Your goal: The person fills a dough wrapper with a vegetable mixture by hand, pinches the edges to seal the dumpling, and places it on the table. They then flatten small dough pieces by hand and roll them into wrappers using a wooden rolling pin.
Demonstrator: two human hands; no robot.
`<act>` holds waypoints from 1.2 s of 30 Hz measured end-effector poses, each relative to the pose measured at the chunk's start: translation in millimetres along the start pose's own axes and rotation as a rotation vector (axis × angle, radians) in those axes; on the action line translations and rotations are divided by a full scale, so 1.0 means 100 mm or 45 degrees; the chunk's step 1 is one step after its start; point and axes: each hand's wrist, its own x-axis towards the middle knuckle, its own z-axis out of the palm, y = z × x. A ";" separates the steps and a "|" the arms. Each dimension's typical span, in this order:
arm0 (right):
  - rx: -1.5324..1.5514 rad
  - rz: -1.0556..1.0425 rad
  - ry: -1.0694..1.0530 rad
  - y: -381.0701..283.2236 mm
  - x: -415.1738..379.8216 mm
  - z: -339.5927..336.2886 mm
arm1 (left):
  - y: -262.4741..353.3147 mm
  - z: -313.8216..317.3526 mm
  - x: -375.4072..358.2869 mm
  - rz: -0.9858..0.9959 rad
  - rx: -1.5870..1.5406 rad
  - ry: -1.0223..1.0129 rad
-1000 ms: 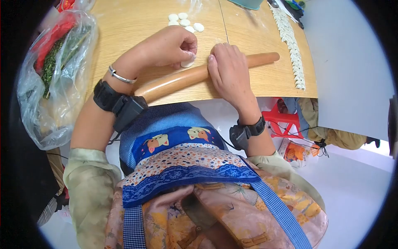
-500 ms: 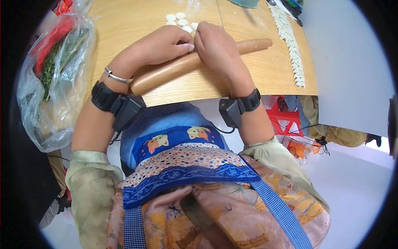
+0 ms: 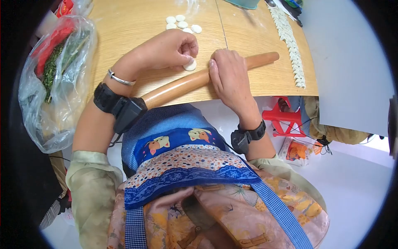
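My left hand (image 3: 176, 50) pinches the edge of a small round dough piece (image 3: 190, 65) low over the wooden table (image 3: 137, 20). In my right hand (image 3: 229, 72) is a wooden rolling pin (image 3: 180, 88), gripped near its middle with fingers wrapped over it. The pin slants across the table's front edge, its near end behind the black device on my left wrist. Beyond my left hand lie several flat white dough discs (image 3: 182, 25).
A long row of shaped dough pieces (image 3: 292, 50) runs along the table's right side. At the left lies a clear plastic bag (image 3: 58, 83) with green leaves. A green container (image 3: 244, 3) stands at the far edge. A red stool (image 3: 286, 120) is below, right.
My right hand has pulled the rolling pin back toward me and to the right. My left hand has come away from the pin, and the dough piece now shows in its fingers.
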 end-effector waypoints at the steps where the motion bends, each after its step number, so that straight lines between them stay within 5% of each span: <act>1: 0.002 0.001 0.000 0.00 0.03 0.01 | -0.04 0.01 0.01 0.105 0.088 0.026; 12: 0.014 0.036 0.001 0.19 0.64 0.32 | -0.03 -0.06 0.03 0.058 0.257 0.038; 25: -0.006 0.062 -0.018 0.01 -0.01 -0.03 | 0.04 -0.03 0.00 0.050 0.210 -0.051; 30: -0.019 0.051 0.012 0.02 0.04 -0.01 | -0.01 0.02 0.01 0.053 0.039 -0.034; 36: -0.045 0.015 -0.027 0.19 0.39 0.19 | 0.01 -0.03 0.02 0.038 0.273 0.022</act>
